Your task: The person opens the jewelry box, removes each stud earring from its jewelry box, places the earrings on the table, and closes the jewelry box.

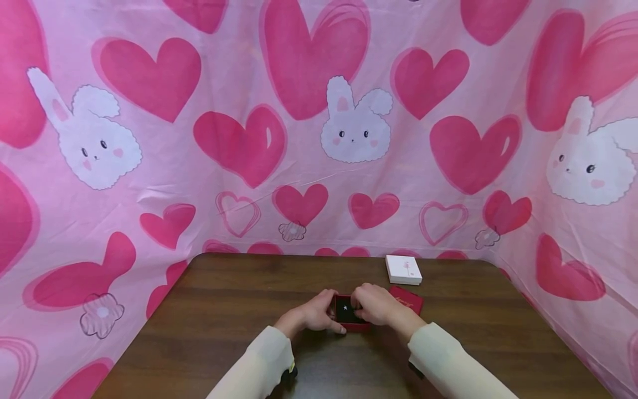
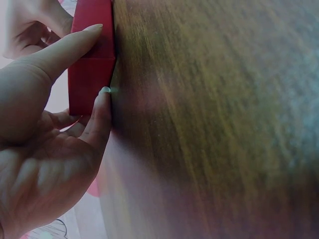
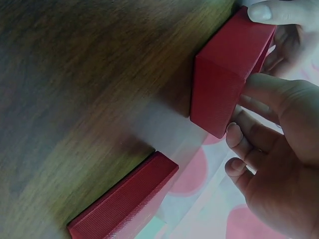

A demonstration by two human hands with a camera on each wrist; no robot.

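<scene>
A small red jewelry box (image 1: 356, 328) with a black insert (image 1: 344, 317) sits on the table. On the insert shows a small white star-shaped piece (image 1: 345, 308). My left hand (image 1: 319, 312) grips the box from the left, its thumb (image 2: 75, 47) on the near wall and fingers at the left side. From the right, my right hand (image 1: 375, 303) reaches over the rim with bent fingers. In the right wrist view, its thumb (image 3: 269, 88) dips inside the box, the tip hidden by the wall, while other fingers curl outside; I cannot tell what it pinches.
A red lid (image 1: 410, 300) with gold lettering lies just right of the box, partly behind my right forearm. Farther back stands a flat white box (image 1: 404, 270) with a pink print. A pink heart-and-rabbit cloth (image 1: 309, 166) hangs around the wooden table (image 1: 239, 299).
</scene>
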